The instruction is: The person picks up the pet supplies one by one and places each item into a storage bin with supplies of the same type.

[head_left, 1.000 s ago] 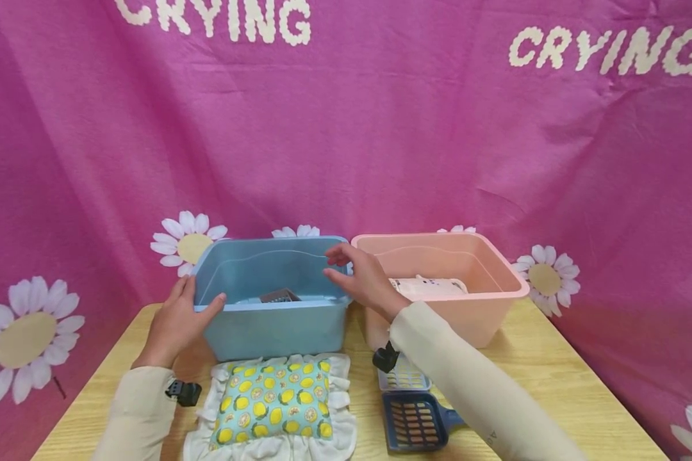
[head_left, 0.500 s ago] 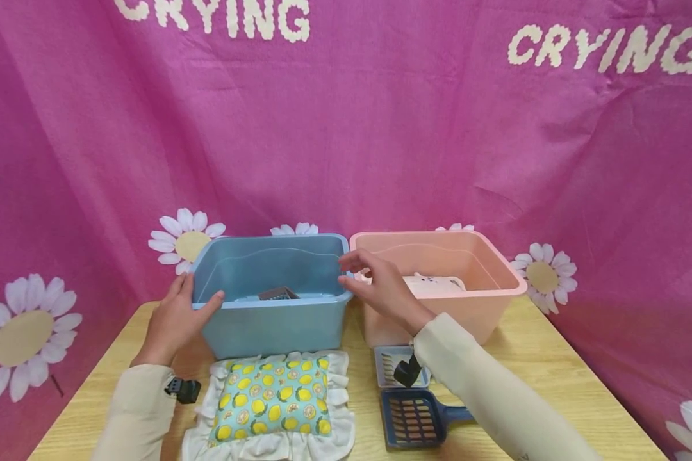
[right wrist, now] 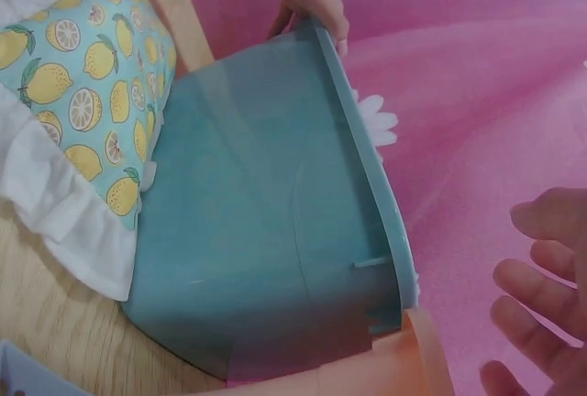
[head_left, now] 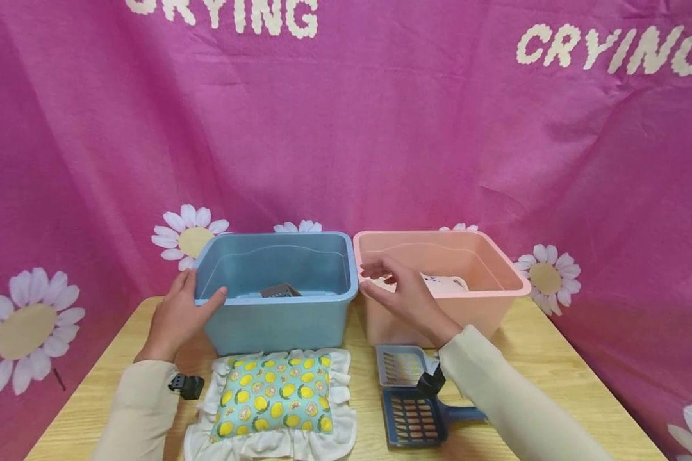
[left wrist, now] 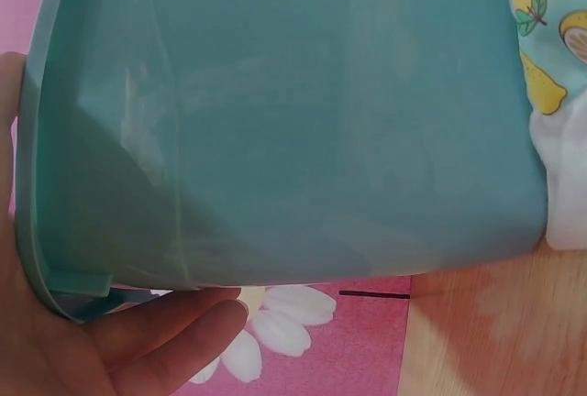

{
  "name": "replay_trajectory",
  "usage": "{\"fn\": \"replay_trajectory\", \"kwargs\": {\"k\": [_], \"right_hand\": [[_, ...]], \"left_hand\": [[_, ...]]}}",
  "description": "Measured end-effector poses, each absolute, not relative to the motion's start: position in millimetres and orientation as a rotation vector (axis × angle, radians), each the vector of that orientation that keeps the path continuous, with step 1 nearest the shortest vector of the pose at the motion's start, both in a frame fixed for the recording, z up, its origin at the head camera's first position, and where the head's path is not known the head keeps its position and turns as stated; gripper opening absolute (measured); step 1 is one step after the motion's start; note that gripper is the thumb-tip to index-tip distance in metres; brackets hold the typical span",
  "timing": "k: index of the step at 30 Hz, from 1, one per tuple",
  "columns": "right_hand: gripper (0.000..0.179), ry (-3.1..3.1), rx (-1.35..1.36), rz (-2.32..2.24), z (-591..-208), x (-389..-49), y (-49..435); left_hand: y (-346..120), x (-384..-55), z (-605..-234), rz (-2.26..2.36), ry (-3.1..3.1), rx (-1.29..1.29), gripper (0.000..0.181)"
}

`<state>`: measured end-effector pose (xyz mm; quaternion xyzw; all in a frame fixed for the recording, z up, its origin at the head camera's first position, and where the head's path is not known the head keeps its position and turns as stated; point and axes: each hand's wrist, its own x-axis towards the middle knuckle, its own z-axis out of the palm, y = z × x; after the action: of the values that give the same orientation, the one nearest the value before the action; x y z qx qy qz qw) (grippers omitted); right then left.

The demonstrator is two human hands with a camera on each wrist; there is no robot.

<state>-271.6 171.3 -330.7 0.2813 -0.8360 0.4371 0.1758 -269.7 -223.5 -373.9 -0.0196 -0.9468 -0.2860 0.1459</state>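
Observation:
My left hand (head_left: 179, 317) grips the left end of a blue plastic bin (head_left: 273, 330). In the left wrist view its fingers (left wrist: 174, 332) curl under the bin's rim, and the thumb lies over the edge. A grey slotted piece (head_left: 280, 291) lies inside this bin. My right hand (head_left: 406, 294) hovers at the left front of a pink bin (head_left: 484, 317), fingers spread and loosely bent, holding nothing. Beyond it, partly hidden, a white item with small dark marks (head_left: 450, 283) shows inside the pink bin. The two bins stand side by side, rims close together.
In front of the blue bin lies a lemon-print cushion (head_left: 277, 397) with a white ruffle. A grey slotted scoop (head_left: 400, 365) and a navy one (head_left: 414, 419) lie before the pink bin on the wooden table (head_left: 559, 384). Behind hangs a magenta cloth (head_left: 346, 128).
My right hand has moved rightward, from the blue bin's right end to the front left of the pink bin. My left hand keeps its grip on the blue bin.

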Motion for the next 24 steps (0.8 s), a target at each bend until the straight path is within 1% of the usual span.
{"fn": "replay_trajectory", "kwargs": {"k": [10,17,24], "right_hand": [[0.026,-2.356,0.741,1.233,-335.9,-253.4,198.8],[0.023,-2.307,0.730,1.262,-318.0,-224.2,200.3],[0.023,-2.306,0.722,1.277,-321.2,-222.9,208.5]], "left_hand": [[-222.7,-268.6,-372.5,-0.826,-2.731,-0.051,0.093],[-224.4,-270.0,-370.8,-0.817,-2.730,-0.053,0.093],[-225.8,-271.4,-373.9,-0.823,-2.721,-0.066,0.093]]}}
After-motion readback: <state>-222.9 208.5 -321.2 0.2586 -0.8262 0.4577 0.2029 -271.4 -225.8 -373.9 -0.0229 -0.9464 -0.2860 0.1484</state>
